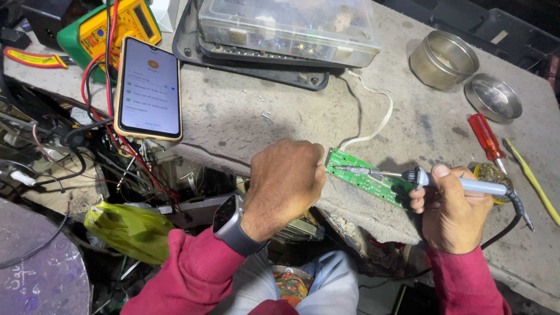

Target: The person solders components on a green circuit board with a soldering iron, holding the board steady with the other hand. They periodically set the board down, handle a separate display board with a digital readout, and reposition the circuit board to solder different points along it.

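A narrow green circuit board (367, 179) lies at the near edge of a rough grey table (245, 116), between the person's two hands. The left hand (286, 182) is curled closed at the board's left end, fingers pressed against that end; what the fingertips pinch there is hidden. The right hand (449, 210) is wrapped tight around the pale handle of a soldering iron (420, 178), thumb on top, with the metal tip pointing left and resting on the board's surface. The iron's black cord runs away past the right hand. A flat white ribbon cable (378, 119) leaves the board's far end and curves up, away from the hands, toward a dark device (256, 61) with a clear plastic parts box (286, 26) stacked on it.

Just beyond the right hand lie a red-handled screwdriver (485, 139) and a small round tin of brass wool (493, 174). Further out from that hand stand an open round metal tin (443, 58) and its lid (493, 96). Beyond the left hand, a smartphone (149, 87) with a lit screen lies at the table's left edge, next to a yellow and green multimeter (102, 32) with red and black leads. A dark smartwatch (228, 219) sits on the left wrist, above a dark red sleeve.
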Demonstrator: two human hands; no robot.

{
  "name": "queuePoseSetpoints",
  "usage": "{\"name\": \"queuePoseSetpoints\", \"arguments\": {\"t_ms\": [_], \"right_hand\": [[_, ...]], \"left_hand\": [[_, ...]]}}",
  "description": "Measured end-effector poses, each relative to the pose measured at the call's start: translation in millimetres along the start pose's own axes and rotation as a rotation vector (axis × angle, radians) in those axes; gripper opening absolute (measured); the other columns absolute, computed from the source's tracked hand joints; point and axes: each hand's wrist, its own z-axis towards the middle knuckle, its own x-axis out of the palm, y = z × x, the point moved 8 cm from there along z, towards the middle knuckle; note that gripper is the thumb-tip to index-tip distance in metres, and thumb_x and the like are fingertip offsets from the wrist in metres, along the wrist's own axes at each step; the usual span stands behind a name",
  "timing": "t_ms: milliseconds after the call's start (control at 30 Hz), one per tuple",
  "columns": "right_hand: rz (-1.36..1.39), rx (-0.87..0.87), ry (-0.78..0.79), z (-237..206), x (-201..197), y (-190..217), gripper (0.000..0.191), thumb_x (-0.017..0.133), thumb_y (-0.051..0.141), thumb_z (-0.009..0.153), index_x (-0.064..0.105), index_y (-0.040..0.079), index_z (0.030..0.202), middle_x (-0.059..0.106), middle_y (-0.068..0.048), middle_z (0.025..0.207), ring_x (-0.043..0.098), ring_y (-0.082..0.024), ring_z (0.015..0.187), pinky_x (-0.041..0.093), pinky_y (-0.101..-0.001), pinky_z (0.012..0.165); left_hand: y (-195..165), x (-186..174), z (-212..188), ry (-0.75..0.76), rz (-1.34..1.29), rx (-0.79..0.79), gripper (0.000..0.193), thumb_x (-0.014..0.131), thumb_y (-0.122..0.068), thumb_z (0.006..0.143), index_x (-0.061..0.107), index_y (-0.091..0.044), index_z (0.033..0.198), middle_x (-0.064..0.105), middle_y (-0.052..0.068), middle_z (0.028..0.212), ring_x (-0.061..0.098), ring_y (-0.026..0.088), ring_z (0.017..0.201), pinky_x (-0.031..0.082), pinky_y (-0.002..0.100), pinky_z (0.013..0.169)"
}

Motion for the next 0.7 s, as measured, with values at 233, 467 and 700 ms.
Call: {"name": "queuePoseSetpoints", "arguments": {"t_ms": [233,467,700], "right_hand": [[0.031,-0.018,0.037,-2,2,2,0.016,0.067,0.011,0.105,0.056,0.001,0.098,0.065,-0.017,0.079,0.065,-0.022,0.062,0.051,-0.0314,0.053],[0.129,-0.013,0.008,-1,1,3,0.02,0.068,0.013,0.107,0.056,0.001,0.095,0.065,-0.017,0.076,0.063,-0.022,0.061,0.05,-0.0318,0.052],[0.034,-0.027,0.035,-1,5,2,0.018,0.068,0.015,0.105,0.059,0.001,0.101,0.066,-0.019,0.08,0.064,-0.023,0.061,0.053,-0.0335,0.055]], "left_hand": [[1,-2,-3,-0.016,-0.065,0.026,0.017,0.069,-0.021,0.083,0.068,-0.005,0.076,0.068,0.017,0.073,0.067,0.041,0.079,0.05,0.056,0.067],[13,-4,-3,0.002,-0.181,-0.031,0.016,0.064,-0.019,0.082,0.067,-0.005,0.078,0.067,0.018,0.073,0.067,0.04,0.076,0.049,0.054,0.069],[13,-3,-2,0.003,-0.115,-0.04,0.015,0.065,-0.019,0.083,0.068,-0.005,0.079,0.069,0.019,0.077,0.067,0.042,0.08,0.05,0.056,0.071]]}}
